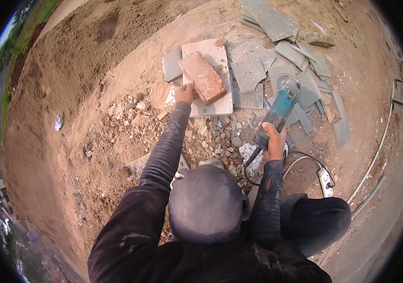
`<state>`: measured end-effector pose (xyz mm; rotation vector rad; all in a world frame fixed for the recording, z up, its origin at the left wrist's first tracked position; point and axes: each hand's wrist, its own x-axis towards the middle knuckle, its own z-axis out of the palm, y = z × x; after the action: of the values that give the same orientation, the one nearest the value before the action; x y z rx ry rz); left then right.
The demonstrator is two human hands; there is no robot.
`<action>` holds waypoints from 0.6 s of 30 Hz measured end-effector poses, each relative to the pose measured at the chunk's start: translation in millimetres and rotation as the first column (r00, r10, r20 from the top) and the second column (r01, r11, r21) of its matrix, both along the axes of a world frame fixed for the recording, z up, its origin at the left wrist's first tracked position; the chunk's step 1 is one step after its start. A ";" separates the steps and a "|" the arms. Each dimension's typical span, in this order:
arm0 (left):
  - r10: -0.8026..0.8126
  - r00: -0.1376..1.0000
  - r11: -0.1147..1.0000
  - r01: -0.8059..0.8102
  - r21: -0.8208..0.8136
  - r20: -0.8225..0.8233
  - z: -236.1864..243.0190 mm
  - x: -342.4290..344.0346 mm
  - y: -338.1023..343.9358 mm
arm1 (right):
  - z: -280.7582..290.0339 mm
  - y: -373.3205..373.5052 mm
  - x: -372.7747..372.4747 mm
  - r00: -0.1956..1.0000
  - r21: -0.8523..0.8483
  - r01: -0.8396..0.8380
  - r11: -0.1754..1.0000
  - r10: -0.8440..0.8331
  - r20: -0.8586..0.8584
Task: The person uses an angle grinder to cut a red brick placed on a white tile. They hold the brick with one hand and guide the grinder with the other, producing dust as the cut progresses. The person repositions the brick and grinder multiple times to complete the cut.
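Note:
My left hand (184,93) grips the near corner of a reddish brick slab (202,77) that lies tilted on a pale flat stone tile (218,106). My right hand (273,137) holds the dark handle of a teal angle grinder (281,106). The grinder's disc end (290,86) points away from me, over grey slate pieces to the right of the brick. A black cable (300,158) runs from the grinder's handle toward my right knee. My dark cap (206,200) hides the ground right below me.
Several grey slate offcuts (277,52) are strewn beyond and right of the tile. Rubble and pebbles (206,141) lie between my arms. A white power strip (325,181) sits at the right, a long pale pipe (376,151) curves along the far right, and sandy earth (69,85) slopes left.

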<state>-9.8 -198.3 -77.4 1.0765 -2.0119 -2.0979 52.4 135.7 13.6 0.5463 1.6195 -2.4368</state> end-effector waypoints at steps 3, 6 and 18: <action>0.083 0.996 0.991 -0.084 0.107 0.017 -6.9 -5.9 0.7 | 4.7 0.1 -0.3 1.000 0.000 0.002 1.000 -0.002 0.005; 0.086 0.994 0.985 -0.094 0.142 0.067 -5.1 -14.2 -1.6 | 1.4 -0.1 0.5 1.000 0.010 -0.009 1.000 0.009 0.003; 0.391 0.896 0.774 -0.444 0.451 0.211 10.0 -15.8 88.3 | -14.5 8.8 3.6 0.999 0.059 0.032 0.998 -0.034 0.041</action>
<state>-25.6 -110.0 -67.4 1.5590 -1.1084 -2.3689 55.9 144.5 -0.9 0.6333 1.6824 -2.3915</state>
